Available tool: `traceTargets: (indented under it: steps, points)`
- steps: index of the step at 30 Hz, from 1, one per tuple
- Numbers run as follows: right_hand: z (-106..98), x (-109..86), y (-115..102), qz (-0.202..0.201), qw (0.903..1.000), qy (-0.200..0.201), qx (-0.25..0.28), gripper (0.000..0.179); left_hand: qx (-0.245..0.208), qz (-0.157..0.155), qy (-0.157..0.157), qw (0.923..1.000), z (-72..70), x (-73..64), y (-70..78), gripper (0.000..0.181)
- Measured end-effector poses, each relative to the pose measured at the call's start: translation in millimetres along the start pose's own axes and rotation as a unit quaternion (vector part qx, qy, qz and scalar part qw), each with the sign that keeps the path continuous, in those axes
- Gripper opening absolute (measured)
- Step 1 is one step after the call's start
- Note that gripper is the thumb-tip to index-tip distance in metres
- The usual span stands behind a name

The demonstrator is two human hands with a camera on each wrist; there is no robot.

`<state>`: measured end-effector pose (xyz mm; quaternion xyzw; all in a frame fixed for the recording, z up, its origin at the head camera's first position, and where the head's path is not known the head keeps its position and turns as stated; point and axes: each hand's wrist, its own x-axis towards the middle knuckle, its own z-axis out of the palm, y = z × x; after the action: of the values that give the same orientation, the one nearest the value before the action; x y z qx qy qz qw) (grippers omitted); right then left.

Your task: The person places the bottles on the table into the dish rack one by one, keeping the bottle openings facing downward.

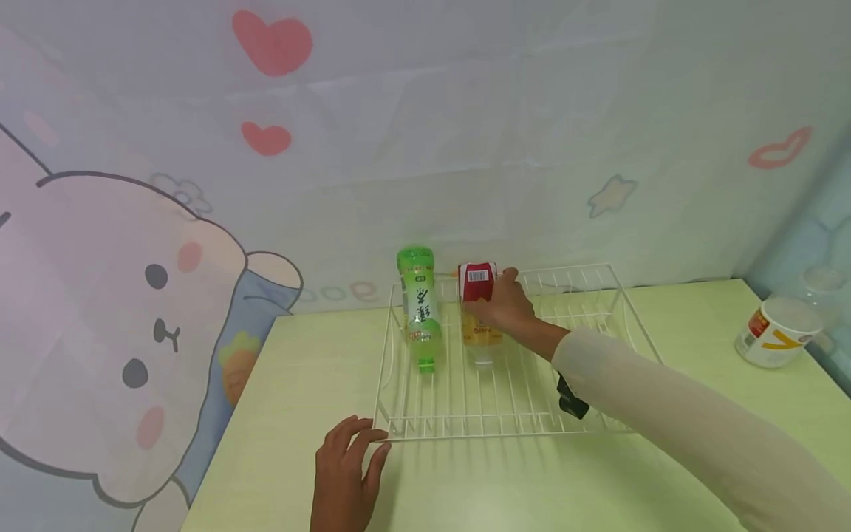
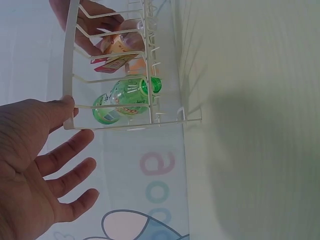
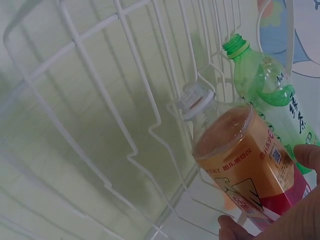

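A left hand pinches a rectangular white wire rack at its eight o'clock corner, seemingly for steadiness, while the right hand grips the raised base end of a clear plastic bottle inside, toward eleven o'clock, perhaps keeping it tilted neck-down. Wrapped in orange and red, it looks see-through at the neck, a green plastic bottle at its nine o'clock

Pinching the corner of a white wire rack between thumb and one half-hidden finger of the left hand, with three more fingers spread below. Near that corner, behind the wires, a translucent green plastic bottle, neck toward the right. Farther up, a clear plastic bottle with orange and red label, probably gripped by the right hand. At right, a pale surface under soft shadow.
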<state>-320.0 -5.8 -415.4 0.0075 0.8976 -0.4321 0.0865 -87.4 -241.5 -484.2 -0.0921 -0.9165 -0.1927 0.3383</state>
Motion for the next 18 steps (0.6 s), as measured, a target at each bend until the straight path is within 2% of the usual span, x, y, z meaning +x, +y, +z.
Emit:
traceTargets:
  steps: [9,18]
  points:
    - [-13.6,-5.1,2.0,-0.002,0.999,0.044,-0.005,0.101,0.003,-0.002,0.002,1.0,1.0,0.0,-0.4,0.023]
    - [-40.3,-8.2,5.1,-0.014,0.9967,0.079,0.016,0.102,0.004,0.002,0.004,1.0,-0.5,0.7,1.1,0.028]
